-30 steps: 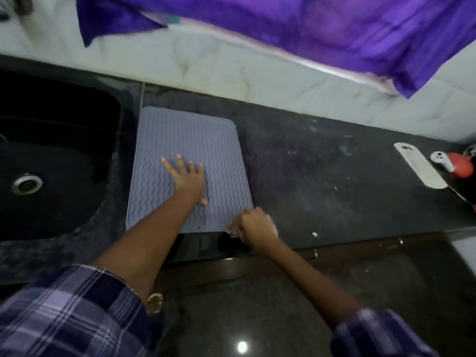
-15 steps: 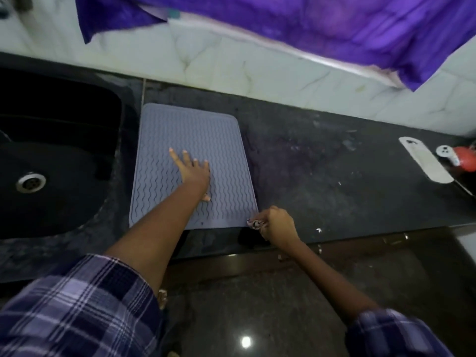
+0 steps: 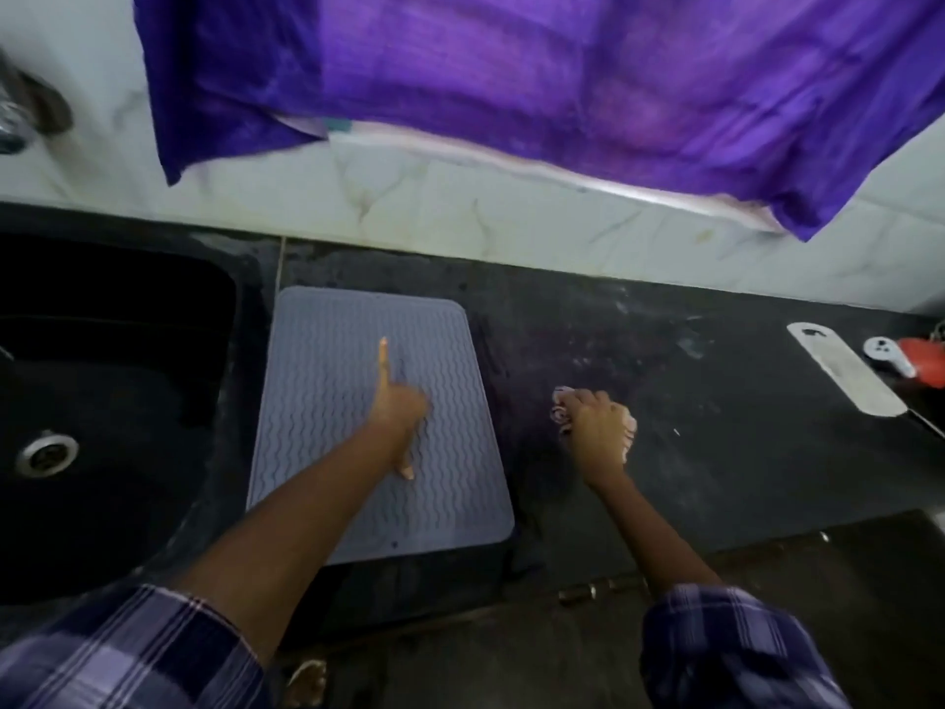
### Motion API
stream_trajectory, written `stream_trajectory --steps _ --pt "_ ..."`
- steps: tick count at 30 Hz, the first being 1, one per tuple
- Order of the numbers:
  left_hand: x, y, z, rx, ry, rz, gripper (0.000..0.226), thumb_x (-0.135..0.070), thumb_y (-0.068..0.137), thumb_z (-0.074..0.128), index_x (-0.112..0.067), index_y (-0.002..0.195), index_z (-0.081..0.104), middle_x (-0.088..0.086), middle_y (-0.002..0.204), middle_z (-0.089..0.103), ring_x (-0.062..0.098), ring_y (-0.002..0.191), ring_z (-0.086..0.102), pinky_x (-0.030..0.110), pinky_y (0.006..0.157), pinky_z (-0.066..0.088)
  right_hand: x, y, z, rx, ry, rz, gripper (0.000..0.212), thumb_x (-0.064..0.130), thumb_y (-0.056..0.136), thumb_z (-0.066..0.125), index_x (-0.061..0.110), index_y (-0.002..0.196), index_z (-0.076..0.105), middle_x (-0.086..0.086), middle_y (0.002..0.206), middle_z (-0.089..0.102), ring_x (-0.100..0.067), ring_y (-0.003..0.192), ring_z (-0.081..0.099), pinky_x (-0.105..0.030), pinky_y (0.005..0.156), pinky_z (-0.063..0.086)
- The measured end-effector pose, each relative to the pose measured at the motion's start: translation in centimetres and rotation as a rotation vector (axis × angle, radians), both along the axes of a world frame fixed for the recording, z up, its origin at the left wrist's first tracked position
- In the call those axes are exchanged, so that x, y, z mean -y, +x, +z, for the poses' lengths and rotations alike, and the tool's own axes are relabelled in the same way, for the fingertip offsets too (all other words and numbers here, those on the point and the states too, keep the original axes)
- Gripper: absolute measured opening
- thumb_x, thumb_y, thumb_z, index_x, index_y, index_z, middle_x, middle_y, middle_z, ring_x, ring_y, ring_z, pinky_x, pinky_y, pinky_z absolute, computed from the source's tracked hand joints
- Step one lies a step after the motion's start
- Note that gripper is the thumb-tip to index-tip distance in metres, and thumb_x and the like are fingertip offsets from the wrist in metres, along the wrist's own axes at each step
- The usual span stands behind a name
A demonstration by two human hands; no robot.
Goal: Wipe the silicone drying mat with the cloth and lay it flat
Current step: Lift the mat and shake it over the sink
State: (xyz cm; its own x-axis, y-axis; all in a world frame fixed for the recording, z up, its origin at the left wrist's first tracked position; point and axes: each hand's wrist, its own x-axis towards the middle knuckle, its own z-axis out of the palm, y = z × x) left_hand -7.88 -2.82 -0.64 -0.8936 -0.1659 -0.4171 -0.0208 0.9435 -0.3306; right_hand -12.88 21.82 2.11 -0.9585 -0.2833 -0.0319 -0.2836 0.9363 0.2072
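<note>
Open dark stone surface (image 3: 716, 452) between the grey wavy-ribbed silicone mat (image 3: 327, 350) and the flat white oblong tool (image 3: 844, 371) at far right. Blocked on the left by the black sunken sink (image 3: 102, 401), just beside the mat. Limited overhead by the hanging purple cloth (image 3: 562, 84). Right hand (image 3: 595, 422), bunched on a crumpled patterned cloth (image 3: 560, 409), near the mat's right edge.

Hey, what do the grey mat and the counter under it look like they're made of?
The grey mat looks like matte silicone or soft rubber: raised wavy ribs, rounded corners, lying limp and flat. The counter looks like dark polished stone, perhaps granite: speckled, smudged, faintly glossy. Neither is certain from sight alone.
</note>
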Motion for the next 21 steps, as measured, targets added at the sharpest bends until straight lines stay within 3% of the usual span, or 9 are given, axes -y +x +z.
stream_trajectory --steps 2,4,6,7,8,9,11,15,21 --pt "2.1 -1.7 0.2 0.026 0.146 -0.141 0.092 -0.083 0.063 0.056 -0.013 0.124 0.064 0.003 0.119 0.068 0.029 0.133 0.047 0.073 0.087 -0.03 0.7 -1.3 -1.0 0.271 0.04 -0.148 0.044 0.024 0.085 0.058 0.016 0.127 0.045 -0.008 0.134 0.053 -0.03 0.119 0.053 -0.04 0.098 0.045" --pt "5.7 -3.0 1.4 -0.079 0.182 -0.072 0.069 -0.074 0.077 0.051 -0.016 0.109 0.07 0.002 0.106 0.071 0.028 0.123 0.053 0.074 0.098 -0.022 2.6 -3.1 -1.0 0.517 0.01 -0.243 0.067 0.029 0.081 0.062 0.007 0.138 0.034 -0.014 0.142 0.045 -0.033 0.128 0.046 -0.046 0.106 0.04" --pt "9.7 -4.3 1.7 -0.128 0.175 0.058 0.039 -0.055 0.09 0.052 -0.021 0.097 0.07 -0.006 0.086 0.068 0.022 0.119 0.056 0.074 0.11 -0.008 5.7 -5.8 -0.3 0.451 -0.035 -0.266 0.077 0.038 0.083 0.06 0.014 0.147 0.024 -0.016 0.148 0.038 -0.036 0.136 0.035 -0.054 0.112 0.025" --pt "11.6 -5.1 1.6 -0.132 0.166 0.151 0.029 -0.048 0.094 0.051 -0.024 0.093 0.067 -0.007 0.082 0.065 0.021 0.121 0.055 0.074 0.111 -0.002 7.6 -7.1 0.2 0.316 -0.049 -0.24 0.072 0.038 0.083 0.059 0.014 0.144 0.03 -0.017 0.145 0.042 -0.036 0.135 0.037 -0.055 0.111 0.024" --pt "13.4 -5.9 1.5 -0.141 0.167 0.251 0.025 -0.044 0.097 0.049 -0.026 0.1 0.066 -0.006 0.092 0.067 0.022 0.128 0.051 0.074 0.111 0.0 9.7 -8.5 0.3 0.184 -0.081 -0.19 0.061 0.034 0.083 0.058 0.012 0.137 0.041 -0.017 0.139 0.049 -0.035 0.13 0.043 -0.054 0.109 0.027" --pt "14.9 -6.7 1.3 -0.139 0.164 0.332 0.03 -0.042 0.098 0.047 -0.025 0.117 0.063 -0.001 0.117 0.065 0.026 0.138 0.04 0.076 0.11 -0.001 11.9 -9.8 0.2 0.106 -0.137 -0.127 0.049 0.028 0.085 0.056 0.01 0.13 0.048 -0.017 0.133 0.054 -0.034 0.126 0.047 -0.051 0.106 0.032" --pt "17.2 -8.1 0.7 -0.124 0.148 0.377 0.047 -0.041 0.101 0.043 -0.019 0.142 0.042 0.007 0.148 0.043 0.032 0.146 0.024 0.076 0.108 -0.002 15.8 -12.2 -0.6 0.143 -0.245 0.012 0.044 0.02 0.091 0.051 0.01 0.134 0.048 -0.018 0.135 0.054 -0.034 0.126 0.046 -0.046 0.104 0.036" --pt "18.3 -9.9 -0.3 -0.108 0.094 0.368 0.048 -0.039 0.099 0.047 -0.015 0.14 0.041 0.012 0.147 0.043 0.033 0.144 0.028 0.076 0.109 -0.002 20.6 -14.9 -4.3 0.258 -0.305 0.014 0.048 0.015 0.1 0.04 0.007 0.146 0.03 -0.019 0.148 0.037 -0.035 0.137 0.032 -0.045 0.109 0.036" --pt "18.5 -10.5 -0.5 -0.17 0.068 0.407 0.037 -0.032 0.097 0.054 -0.019 0.131 0.049 0.01 0.142 0.046 0.033 0.141 0.031 0.078 0.108 -0.003 22.1 -16.9 -4.7 0.061 -0.207 -0.051 0.027 0.01 0.097 0.047 0.003 0.122 0.055 -0.022 0.132 0.047 -0.036 0.125 0.041 -0.043 0.101 0.043"
